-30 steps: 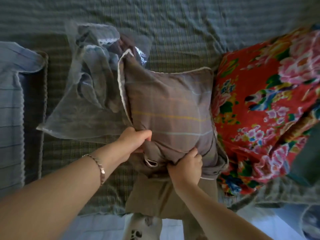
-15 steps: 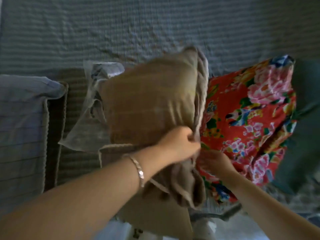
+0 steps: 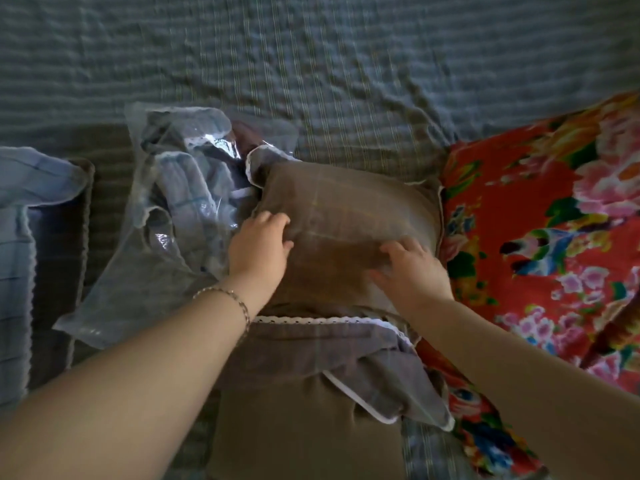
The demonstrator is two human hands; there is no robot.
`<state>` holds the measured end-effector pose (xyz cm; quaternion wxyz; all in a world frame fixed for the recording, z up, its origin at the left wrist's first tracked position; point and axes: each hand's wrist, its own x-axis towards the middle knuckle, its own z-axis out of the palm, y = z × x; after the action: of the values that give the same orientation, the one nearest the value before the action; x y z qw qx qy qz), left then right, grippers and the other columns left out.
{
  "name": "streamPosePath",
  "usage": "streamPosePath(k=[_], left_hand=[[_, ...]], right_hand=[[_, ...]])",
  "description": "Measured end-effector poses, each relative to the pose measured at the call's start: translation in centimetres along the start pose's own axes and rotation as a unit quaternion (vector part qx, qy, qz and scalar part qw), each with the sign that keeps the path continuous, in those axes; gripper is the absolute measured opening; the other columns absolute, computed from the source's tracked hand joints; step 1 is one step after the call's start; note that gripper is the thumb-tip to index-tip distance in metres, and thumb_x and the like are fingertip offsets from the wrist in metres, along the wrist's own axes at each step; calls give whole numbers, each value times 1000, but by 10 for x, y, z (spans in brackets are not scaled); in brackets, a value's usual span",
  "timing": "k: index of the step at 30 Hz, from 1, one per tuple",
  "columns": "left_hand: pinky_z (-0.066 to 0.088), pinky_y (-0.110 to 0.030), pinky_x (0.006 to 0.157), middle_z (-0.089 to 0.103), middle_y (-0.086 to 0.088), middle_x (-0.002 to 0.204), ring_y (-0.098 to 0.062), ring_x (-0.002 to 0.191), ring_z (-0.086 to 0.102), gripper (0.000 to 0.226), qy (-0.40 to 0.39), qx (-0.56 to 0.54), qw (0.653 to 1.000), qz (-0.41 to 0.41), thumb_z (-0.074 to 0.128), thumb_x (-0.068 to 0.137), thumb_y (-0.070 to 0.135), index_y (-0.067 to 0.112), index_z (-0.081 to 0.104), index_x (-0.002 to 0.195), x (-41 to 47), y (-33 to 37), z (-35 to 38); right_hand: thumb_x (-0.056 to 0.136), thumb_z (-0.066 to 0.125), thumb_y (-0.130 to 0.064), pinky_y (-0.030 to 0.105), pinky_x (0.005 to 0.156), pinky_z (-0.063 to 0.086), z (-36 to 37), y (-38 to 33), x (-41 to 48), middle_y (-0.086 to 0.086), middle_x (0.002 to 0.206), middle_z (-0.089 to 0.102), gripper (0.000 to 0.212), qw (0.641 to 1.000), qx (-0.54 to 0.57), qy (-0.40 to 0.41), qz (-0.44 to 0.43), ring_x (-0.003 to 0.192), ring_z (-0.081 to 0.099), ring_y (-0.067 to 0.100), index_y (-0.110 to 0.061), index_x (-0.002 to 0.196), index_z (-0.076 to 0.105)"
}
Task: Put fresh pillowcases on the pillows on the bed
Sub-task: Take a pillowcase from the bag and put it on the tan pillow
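Pressing down on the brown checked pillow [image 3: 349,202] on the bed [image 3: 311,64], my left hand [image 3: 258,249] and right hand [image 3: 414,271] lie flat, each grip released.

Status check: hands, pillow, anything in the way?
Left hand, right hand open, pressing pillow. Pillowcase on, lace-trimmed end bunched loose. Plastic bag crowds left side.

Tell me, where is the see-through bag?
In the head view, the clear plastic bag lies on the bed left of centre, between the blue striped pillow at the left edge and the brown pillow under the left hand.
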<state>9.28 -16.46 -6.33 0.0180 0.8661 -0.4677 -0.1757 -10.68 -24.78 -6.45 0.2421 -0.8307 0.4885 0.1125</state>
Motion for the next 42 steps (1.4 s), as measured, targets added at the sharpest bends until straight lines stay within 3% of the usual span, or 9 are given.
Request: streamPosePath(k=[12, 17, 20, 22, 25, 28, 32, 37, 42], left_hand=[[37, -22, 68, 60, -3, 77, -11, 75, 52, 26, -14, -208, 957, 200, 46, 89, 28, 5, 55, 79, -30, -36, -22], [35, -31, 61, 44, 7, 69, -23, 76, 55, 25, -230, 46, 957, 169, 45, 94, 37, 23, 40, 74, -24, -31, -23], [36, -26, 56, 48, 10, 65, -21, 74, 59, 35, -76, 45, 970, 229, 45, 88, 52, 25, 45, 65, 11, 17, -33], [44, -33, 77, 60, -1, 102, -25, 102, 56, 40, -4, 4, 962, 273, 49, 84, 57, 21, 59, 99, 43, 53, -29], [35, -39, 98, 46, -10, 135, -29, 122, 44, 82, -188, 94, 951, 227, 44, 76, 73, 13, 41, 133, 76, 92, -7], [36, -34, 75, 58, -7, 108, -27, 102, 54, 50, -178, 70, 960, 206, 45, 82, 66, 18, 54, 94, 81, 99, 24], [30, -31, 62, 45, 7, 69, -22, 76, 49, 45, -121, -31, 976, 176, 50, 82, 60, 24, 35, 62, 83, 79, 27], [28, -32, 59, 42, 9, 62, -22, 67, 46, 43, -80, -68, 982, 160, 52, 83, 57, 22, 37, 63, 78, 68, 29], [29, -31, 63, 44, 7, 63, -22, 72, 47, 41, -99, -132, 982, 88, 56, 84, 51, 22, 38, 61, 90, 73, 16]], right_hand=[[78, 72, -16, 23, 63, 33, 6, -5, -14, 5, 74, 60, 13, 978, 174, 67, -95, 73, 53, 20, -7, 72, 64], [85, 63, -27, 16, 58, 32, 21, 2, -69, -12, 60, 45, 25, 965, 195, -122, -126, 62, 44, 2, -24, 67, 47], [89, 56, -33, 20, 72, 34, 31, -1, -70, -5, 85, 58, 14, 977, 115, -117, -134, 85, 53, 13, -19, 85, 59], [89, 55, -34, 24, 85, 34, 36, -4, -63, 0, 97, 62, 20, 977, 97, -117, -149, 96, 54, 17, -16, 95, 64], [84, 63, -31, 24, 84, 35, 41, 1, -64, 0, 90, 63, 16, 973, 120, -99, -172, 90, 57, 19, -16, 86, 65], [74, 76, -27, 30, 73, 44, 54, 24, -80, -2, 82, 60, 20, 990, 118, 44, -64, 80, 59, 21, -17, 82, 61], [78, 62, -55, 29, 100, 36, 77, 47, -87, -3, 125, 42, 63, 980, 121, -87, 129, 120, 38, 18, -22, 127, 40], [88, 57, -28, 32, 101, 34, 78, 45, -72, 0, 131, 48, 37, 995, 74, -63, 25, 121, 42, 22, -21, 124, 54], [70, 68, -21, 19, 69, 42, 66, 55, -119, -2, 74, 68, 9, 988, 126, 11, -87, 66, 65, 17, -14, 74, 72]])
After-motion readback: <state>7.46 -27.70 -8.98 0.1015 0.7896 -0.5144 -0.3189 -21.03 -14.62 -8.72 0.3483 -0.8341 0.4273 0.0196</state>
